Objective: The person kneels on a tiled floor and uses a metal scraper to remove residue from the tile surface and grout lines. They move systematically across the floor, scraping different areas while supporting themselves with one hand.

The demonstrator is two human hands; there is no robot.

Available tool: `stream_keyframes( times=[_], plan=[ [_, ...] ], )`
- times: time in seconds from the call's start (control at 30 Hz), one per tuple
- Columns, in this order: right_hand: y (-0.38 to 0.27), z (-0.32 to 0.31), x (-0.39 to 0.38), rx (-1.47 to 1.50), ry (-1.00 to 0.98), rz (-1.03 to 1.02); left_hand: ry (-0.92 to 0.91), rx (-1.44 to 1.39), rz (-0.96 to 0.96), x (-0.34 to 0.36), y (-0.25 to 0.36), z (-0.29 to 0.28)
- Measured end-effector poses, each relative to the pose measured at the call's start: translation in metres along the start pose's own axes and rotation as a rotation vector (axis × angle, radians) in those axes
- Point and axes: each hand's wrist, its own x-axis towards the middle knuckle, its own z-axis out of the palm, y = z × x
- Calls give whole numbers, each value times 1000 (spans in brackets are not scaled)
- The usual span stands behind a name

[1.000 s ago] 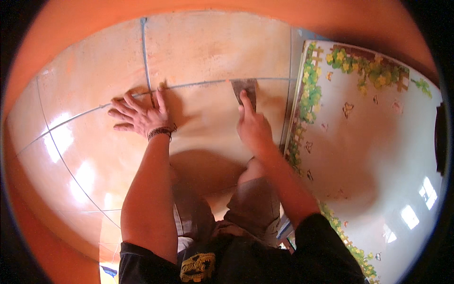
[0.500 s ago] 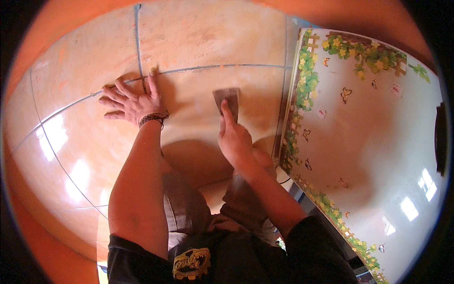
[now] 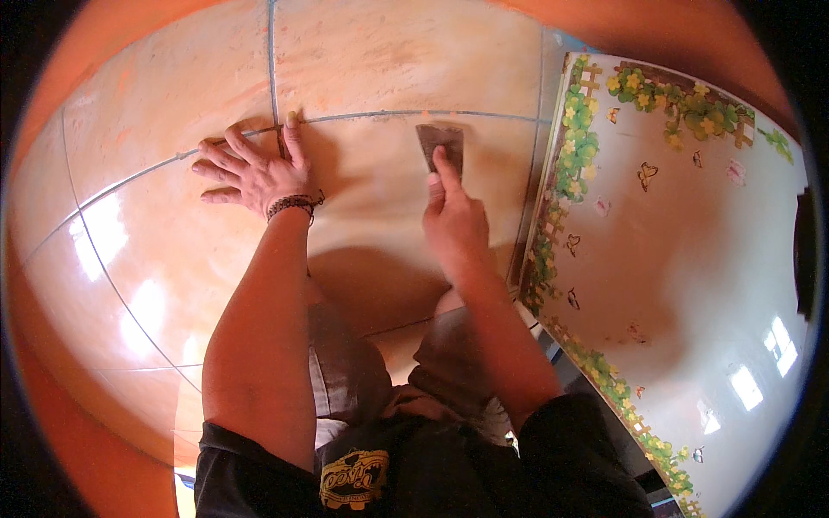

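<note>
My left hand (image 3: 255, 173) lies open on the peach tiled floor (image 3: 380, 69), its fingers spread across a grout line where two lines cross. A braided dark bracelet (image 3: 292, 207) circles that wrist. My right hand (image 3: 453, 229) grips a flat, brownish scraper (image 3: 448, 136), index finger stretched along its blade. The blade rests at the tile just below a horizontal grout line, to the right of my left hand, with small orange specks near that line.
At my right stands a glossy white panel (image 3: 691, 250) printed with yellow flowers, fences and butterflies, its edge close beside my right arm. Orange wall (image 3: 104, 47) curves round the rim of the view. My bent legs (image 3: 345, 337) in greyish shorts are below my hands.
The scraper in my right hand first came down and left, away from the grout line, then moved back up and right toward it. My left hand stays planted on the tiles.
</note>
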Motion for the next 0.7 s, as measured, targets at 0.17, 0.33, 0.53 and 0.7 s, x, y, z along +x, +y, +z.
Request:
stream_keyframes(
  times=[0.17, 0.33, 0.53, 0.7],
  plan=[
    [38, -30, 49, -102, 2, -129, -40, -24, -3, 2, 4, -7],
    [73, -91, 102, -199, -167, -351, -4, -34, 11, -1, 3, -3],
    [50, -90, 118, -291, -312, -512, -41, -99, -17, 0, 6, -7],
    [16, -73, 117, -320, -261, -679, -26, -82, -20, 0, -1, -6]
  ],
)
